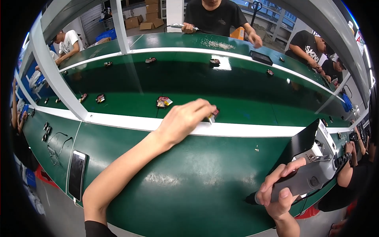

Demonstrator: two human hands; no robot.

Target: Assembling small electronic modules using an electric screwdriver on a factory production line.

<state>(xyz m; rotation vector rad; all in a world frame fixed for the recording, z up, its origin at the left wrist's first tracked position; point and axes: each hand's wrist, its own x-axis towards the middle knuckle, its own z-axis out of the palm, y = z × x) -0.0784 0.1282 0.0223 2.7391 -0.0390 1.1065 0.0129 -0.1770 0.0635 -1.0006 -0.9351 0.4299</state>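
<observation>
A small part [215, 113] is met by the left hand [184, 119] where the green belt [252, 110] borders the white rail [252, 129]; whether it is pinched or only touched cannot be told (the fingertips are blurred). A grey power screwdriver [306, 181] is gripped in the right hand [279, 199], above the worktop [197, 201]. With a loose hold, the part could be dropped against the rail; with a sharp pull, the screwdriver's cord [342, 160] could be snagged on the box [296, 144].
</observation>
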